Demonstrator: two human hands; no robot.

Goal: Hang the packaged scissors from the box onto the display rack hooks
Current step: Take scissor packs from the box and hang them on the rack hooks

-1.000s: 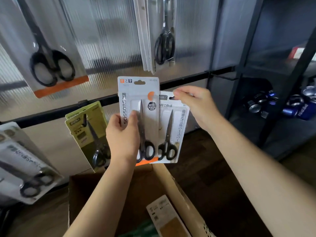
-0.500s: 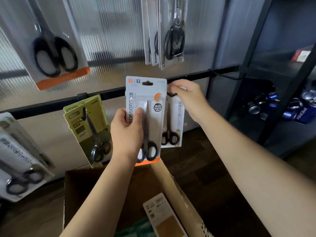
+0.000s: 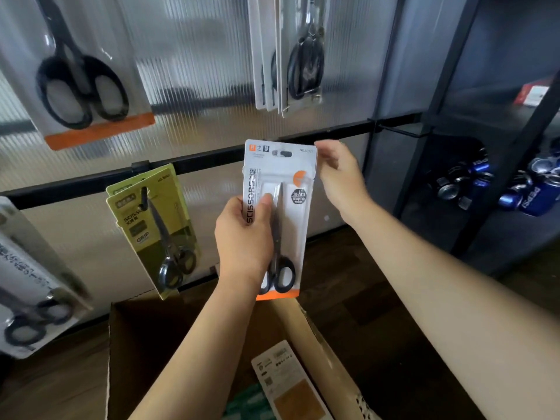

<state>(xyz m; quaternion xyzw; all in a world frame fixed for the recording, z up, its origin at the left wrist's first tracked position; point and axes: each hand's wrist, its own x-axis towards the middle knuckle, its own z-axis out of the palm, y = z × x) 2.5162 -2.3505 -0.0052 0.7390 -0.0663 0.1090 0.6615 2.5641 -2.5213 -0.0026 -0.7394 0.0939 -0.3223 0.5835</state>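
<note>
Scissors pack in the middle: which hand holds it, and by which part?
The left hand grips the white scissors pack by its left edge, around mid-height.

Cardboard box point(image 3: 321, 338) on dark floor point(image 3: 372, 301)

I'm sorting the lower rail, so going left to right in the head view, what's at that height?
Grey scissors pack → green scissors pack → left hand → white scissors pack → right hand → blue cans.

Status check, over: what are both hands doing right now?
Left hand grips white scissors pack. Right hand at its top corner, fingers blurred. Nothing blocking.
</note>
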